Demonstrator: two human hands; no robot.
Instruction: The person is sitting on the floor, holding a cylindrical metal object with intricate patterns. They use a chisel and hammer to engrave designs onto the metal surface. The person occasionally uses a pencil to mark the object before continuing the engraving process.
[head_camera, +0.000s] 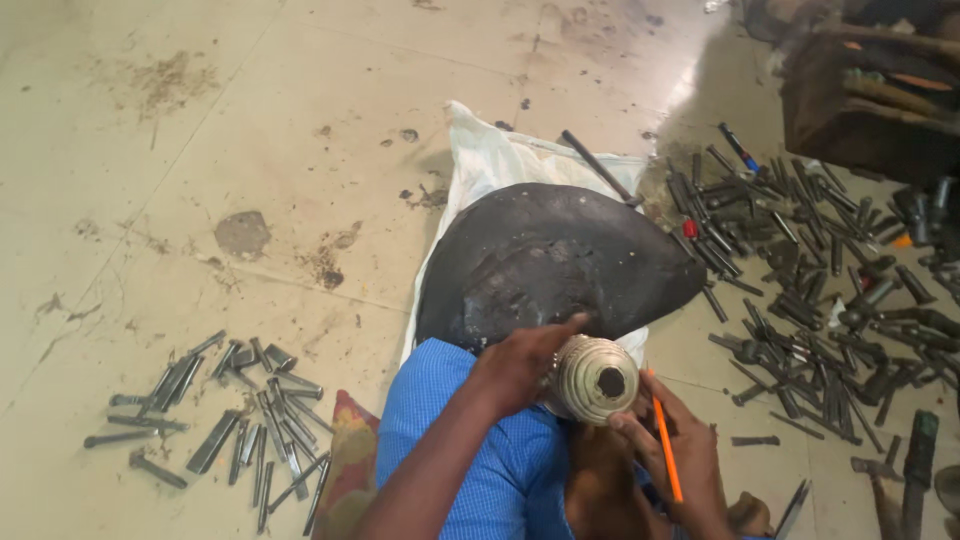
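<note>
Spreading across the whole view was a pale tiled floor (180, 330), scuffed and marked with brown dirt patches and dark stains, its joint lines running on a slant. At two o'clock a dark wooden block (870, 100) stood in shadow at the room's edge. Below it, from two to four o'clock, lay a wide scatter of dark metal punches and chisels (800, 290), crossing and touching one another. A white woven sack (500, 160) lay flat on the floor near twelve o'clock, and on it rested a large black rounded slab (550, 260), its surface dull and lumpy, with a thin dark rod (598, 166) lying at its upper edge. At eight o'clock a smaller group of grey metal punches (225, 410) lay well apart from the sack. The person's knee in blue checked cloth (470, 430) rose from six o'clock, with a red patterned cloth (345, 465) just beside it.

Just below the slab's lower edge, near the centre bottom, sat a ribbed silver-coloured metal vessel (595, 378), its dark round opening turned toward the camera. The left hand (520, 365) rested on the vessel's left side, the fingers curled against it and the thumb stretched toward the slab. The right hand (675, 455) cradled the vessel from five o'clock, its fingers narrowed around an orange pencil (665, 450) that slanted up toward the vessel's rim.
</note>
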